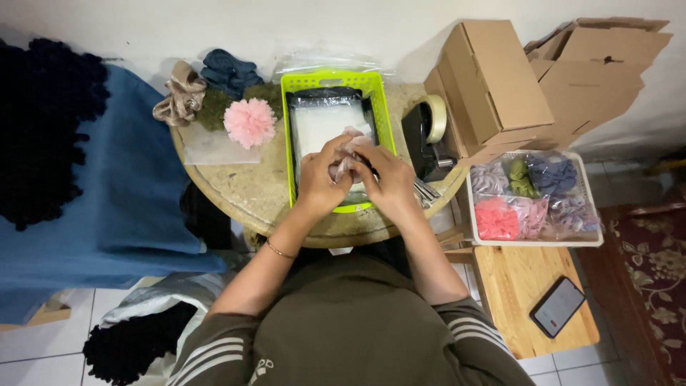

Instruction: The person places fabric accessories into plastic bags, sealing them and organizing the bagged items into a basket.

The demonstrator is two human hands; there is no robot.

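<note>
Both of my hands meet over a lime-green plastic basket (291, 143) on a small round table (243, 193). My left hand (319, 179) and my right hand (386, 179) together grip a pale pink scrunchie in a clear plastic bag (346, 154). Inside the basket lies a stack of clear plastic bags (321, 121). A fluffy pink scrunchie (249, 122) sits left of the basket, with a beige satin one (180, 95), a dark green one (214, 109) and a blue one (229, 70) behind it.
A black tape dispenser (425, 136) stands right of the basket. Cardboard boxes (493, 78) pile up at the back right. A white basket (536, 241) of bagged scrunchies and a phone (557, 306) rest on a wooden stool (514, 286). Blue fabric (107, 186) hangs at left.
</note>
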